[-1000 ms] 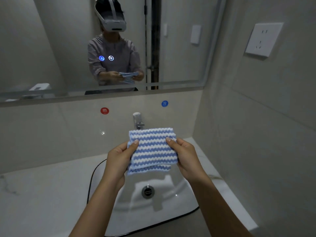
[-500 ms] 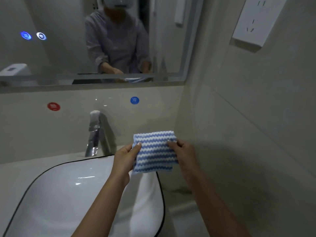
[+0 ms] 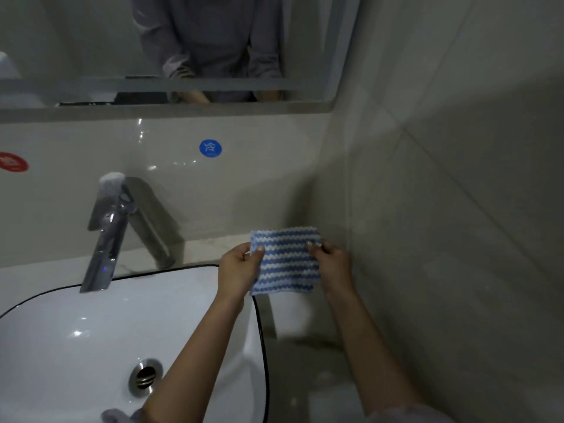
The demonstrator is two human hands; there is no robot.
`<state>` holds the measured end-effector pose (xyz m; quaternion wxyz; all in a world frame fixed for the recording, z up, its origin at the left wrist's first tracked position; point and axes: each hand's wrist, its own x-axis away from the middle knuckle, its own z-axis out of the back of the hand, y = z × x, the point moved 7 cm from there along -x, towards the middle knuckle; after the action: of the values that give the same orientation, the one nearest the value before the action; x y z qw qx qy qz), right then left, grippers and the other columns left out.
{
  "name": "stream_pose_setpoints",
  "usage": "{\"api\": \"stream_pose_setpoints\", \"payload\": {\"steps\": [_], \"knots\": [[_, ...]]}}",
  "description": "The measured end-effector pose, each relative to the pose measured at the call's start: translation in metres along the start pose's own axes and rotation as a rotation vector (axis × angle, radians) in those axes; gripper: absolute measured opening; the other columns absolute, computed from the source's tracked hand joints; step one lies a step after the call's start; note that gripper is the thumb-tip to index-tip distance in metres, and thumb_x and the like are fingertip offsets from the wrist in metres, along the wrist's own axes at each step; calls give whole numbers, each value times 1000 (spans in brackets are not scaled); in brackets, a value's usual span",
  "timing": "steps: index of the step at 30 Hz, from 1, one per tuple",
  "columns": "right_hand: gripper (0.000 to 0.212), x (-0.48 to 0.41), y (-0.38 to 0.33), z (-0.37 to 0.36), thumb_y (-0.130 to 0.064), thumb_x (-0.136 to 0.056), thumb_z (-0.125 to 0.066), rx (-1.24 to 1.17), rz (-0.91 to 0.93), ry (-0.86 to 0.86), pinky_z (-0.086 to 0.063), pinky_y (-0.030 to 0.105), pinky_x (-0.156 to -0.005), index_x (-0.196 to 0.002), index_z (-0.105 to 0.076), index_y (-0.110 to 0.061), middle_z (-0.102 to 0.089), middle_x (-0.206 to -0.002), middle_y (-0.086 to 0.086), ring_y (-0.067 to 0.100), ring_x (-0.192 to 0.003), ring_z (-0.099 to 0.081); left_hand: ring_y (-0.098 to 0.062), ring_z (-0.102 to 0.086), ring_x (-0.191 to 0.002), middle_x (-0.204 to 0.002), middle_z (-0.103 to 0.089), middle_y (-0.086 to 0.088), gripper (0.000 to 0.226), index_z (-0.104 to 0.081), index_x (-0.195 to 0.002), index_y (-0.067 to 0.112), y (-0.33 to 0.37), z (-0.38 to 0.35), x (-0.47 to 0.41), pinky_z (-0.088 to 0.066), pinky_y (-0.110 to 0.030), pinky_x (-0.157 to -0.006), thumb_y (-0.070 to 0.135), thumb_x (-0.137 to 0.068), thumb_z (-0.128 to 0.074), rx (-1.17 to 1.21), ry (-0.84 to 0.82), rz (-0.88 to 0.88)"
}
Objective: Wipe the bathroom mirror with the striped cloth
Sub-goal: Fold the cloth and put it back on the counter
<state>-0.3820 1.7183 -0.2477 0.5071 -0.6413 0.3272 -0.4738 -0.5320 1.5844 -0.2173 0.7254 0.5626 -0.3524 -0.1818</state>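
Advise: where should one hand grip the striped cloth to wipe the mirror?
The cloth is held flat and upright, pinched at its side edges by the left hand and right hand. Probably take the top edge from the near side, fingers spread flat behind it, so the broad striped face can turn toward the mirror.

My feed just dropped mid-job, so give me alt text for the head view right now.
The left hand and right hand pinch the striped cloth by its side edges, upright over the right rim of the white sink. It is well below the mirror and not touching it. A chrome faucet stands at left.
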Motion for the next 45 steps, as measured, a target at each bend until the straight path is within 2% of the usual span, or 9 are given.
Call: {"api": "stream_pose_setpoints", "payload": {"steps": [4,8,14,18,23,30,38,42,45], "knots": [[11,-29,23,-4,-3,-92,-57,47,-38,-1,-50,17,-52,-90,-68,-4,-70,-62,-6,6,-55,-64,-24,-61,-69,-78,-66,-14,20,-59,-75,15,-16,-18,-38,-52,-39,-69,22,-93,-55,-146,-10,55],[9,-59,46,-9,-8,-94,-56,160,-90,16,-43,8,-50,-99,-63,-4,-64,-88,10,17,-74,-57,-25,-56,-69,-77,-63,-15,22,-57,-69,15,-31,-29,-69,-46,-35,-67,15,-91,-53,-204,2,143],[13,-79,79,-14,-12,-95,-56,178,-158,-34,-45,13,-58,-97,-66,-3,-66,-84,12,17,-76,-58,-33,-64,-79,-92,-69,-21,17,-65,-97,2,-52,-31,-89,-51,-37,-71,12,-90,-53,-352,31,145],[17,-87,101,-16,-22,-85,-64,124,-194,0,-54,39,-75,-85,-72,-7,-72,-87,17,30,-84,-67,-37,-58,-102,-116,-62,-22,29,-57,-117,-2,-54,-49,-95,-41,-31,-73,4,-92,-42,-489,43,123],[14,-99,116,-10,-10,-91,-59,240,-217,16,-47,14,-55,-81,-67,-17,-67,-72,-7,10,-69,-61,-40,-56,-102,-117,-58,-25,32,-50,-121,-6,-75,-54,-96,-39,-33,-70,-1,-91,-40,-515,60,198],[11,-104,142,-19,-5,-91,-58,252,-243,-57,-47,23,-65,-97,-65,-10,-66,-90,10,21,-87,-60,-41,-52,-114,-125,-54,-28,34,-50,-122,-8,-105,-52,-101,-43,-40,-90,6,-91,-49,-514,41,381],[35,-93,109,-16,-11,-90,-58,683,141,43,-38,18,-88,-124,-60,-4,-64,-123,13,26,-112,-59,-37,-47,-125,-134,-48,-28,46,-40,-129,-14,-117,-54,-101,-37,-35,-98,7,-90,-54,-604,7,482],[50,-79,109,-28,-20,-87,-46,908,359,-1,-25,21,-108,-131,-52,3,-54,-135,20,30,-126,-50,-36,-33,-135,-147,-30,-27,67,-15,-142,-13,-105,-66,-85,-24,-34,-110,13,-89,-48,-807,67,244],[54,-73,126,-39,-19,-86,-51,1171,474,-133,-12,26,-113,-134,-46,8,-48,-140,21,35,-128,-48,-32,-58,-117,-128,-58,-22,58,-58,-121,-7,-114,-89,-79,-49,-33,-90,23,-75,-39,-1032,-31,23]]}}
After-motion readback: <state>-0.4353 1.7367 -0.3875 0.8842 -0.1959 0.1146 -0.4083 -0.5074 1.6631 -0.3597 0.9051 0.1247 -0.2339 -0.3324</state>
